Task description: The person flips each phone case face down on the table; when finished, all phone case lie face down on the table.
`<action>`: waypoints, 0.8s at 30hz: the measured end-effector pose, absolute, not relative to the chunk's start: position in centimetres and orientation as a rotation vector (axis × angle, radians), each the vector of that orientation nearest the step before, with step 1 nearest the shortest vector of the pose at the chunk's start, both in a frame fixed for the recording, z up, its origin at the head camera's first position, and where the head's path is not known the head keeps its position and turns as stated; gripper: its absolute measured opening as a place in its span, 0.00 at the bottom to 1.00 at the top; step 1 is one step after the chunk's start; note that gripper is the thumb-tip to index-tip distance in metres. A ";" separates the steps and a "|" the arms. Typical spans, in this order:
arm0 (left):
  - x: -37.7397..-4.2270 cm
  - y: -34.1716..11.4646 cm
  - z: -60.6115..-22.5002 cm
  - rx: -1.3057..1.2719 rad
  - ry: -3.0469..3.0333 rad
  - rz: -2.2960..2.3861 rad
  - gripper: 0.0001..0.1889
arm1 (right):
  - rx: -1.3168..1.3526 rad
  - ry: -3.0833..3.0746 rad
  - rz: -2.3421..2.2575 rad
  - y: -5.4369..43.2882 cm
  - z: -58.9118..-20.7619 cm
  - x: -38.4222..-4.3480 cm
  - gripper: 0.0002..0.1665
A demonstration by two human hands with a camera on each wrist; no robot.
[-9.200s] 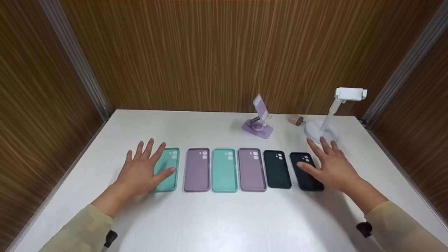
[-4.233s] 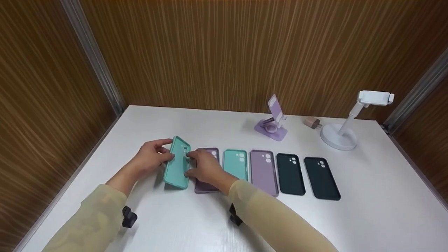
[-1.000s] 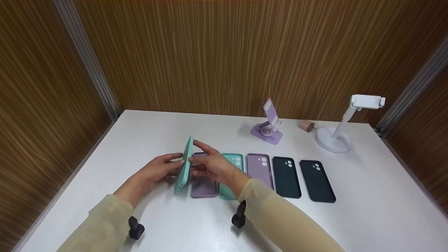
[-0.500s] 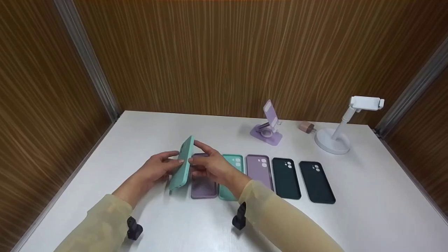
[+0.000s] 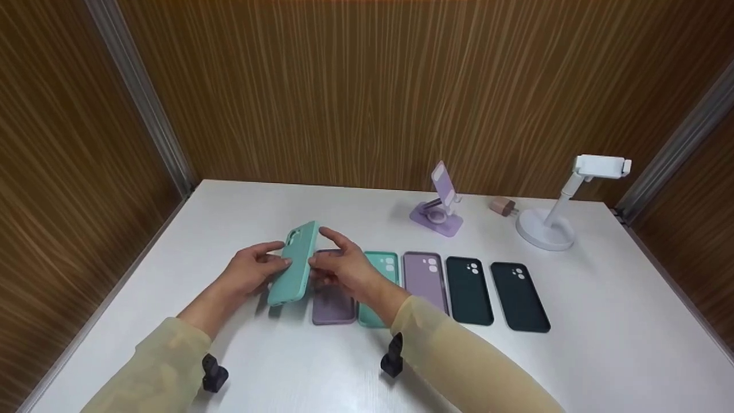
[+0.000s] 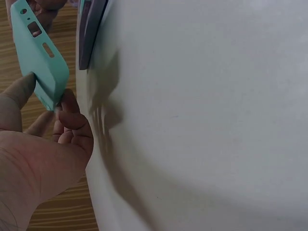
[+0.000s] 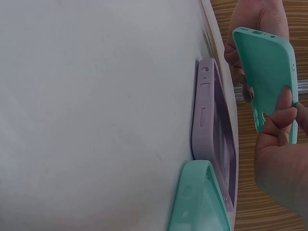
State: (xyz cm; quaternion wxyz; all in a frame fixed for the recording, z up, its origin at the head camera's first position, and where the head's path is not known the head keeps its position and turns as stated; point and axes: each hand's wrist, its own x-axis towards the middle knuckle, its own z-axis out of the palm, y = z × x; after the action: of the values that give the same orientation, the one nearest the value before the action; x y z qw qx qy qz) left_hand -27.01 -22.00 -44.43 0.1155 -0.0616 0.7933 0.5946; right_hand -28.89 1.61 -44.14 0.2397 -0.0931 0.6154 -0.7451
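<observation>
A mint-green phone case (image 5: 295, 267) is held tilted above the table, its outer back turned up and left in the head view. My left hand (image 5: 248, 271) pinches its left edge, thumb on the back; the left wrist view shows the port cut-outs along the case's (image 6: 41, 57) bottom end. My right hand (image 5: 352, 272) grips the opposite edge, with some fingers inside the hollow of the case (image 7: 267, 72) in the right wrist view. Below the right hand lie a purple case (image 5: 334, 307) and a second mint case (image 5: 373, 315), both partly covered by it.
Another purple case (image 5: 424, 278) and two dark cases (image 5: 470, 291) (image 5: 520, 297) continue the row to the right. Behind them stand a purple folding phone stand (image 5: 438, 209), a pink plug charger (image 5: 503, 206) and a white phone stand (image 5: 547, 226). Wood-grain panels (image 5: 344, 92) enclose the table.
Both hands took hold of the leftmost mint case and lifted it from the row. Over the last second it has turned from edge-on so that its outer back shows; its lower end swung left.
</observation>
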 end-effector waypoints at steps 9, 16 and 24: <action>-26.9 -22.5 -44.2 -0.217 2.402 1.683 0.37 | -0.301 1.787 -1.983 1.4 -44.2 -28.9 0.41; -26.7 -22.7 -44.2 -0.211 2.461 1.618 0.38 | -0.369 1.951 -1.862 1.4 -44.6 -29.0 0.44; -26.5 -22.9 -44.7 -0.193 2.498 1.590 0.38 | -0.427 2.132 -1.728 1.1 -44.9 -29.0 0.46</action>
State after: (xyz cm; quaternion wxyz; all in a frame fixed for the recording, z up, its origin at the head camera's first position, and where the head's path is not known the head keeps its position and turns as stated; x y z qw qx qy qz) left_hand -26.54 -22.93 -44.66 0.0873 -0.0647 0.8386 0.5338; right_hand -28.97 1.08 -44.86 0.1813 -0.1512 0.7549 -0.6118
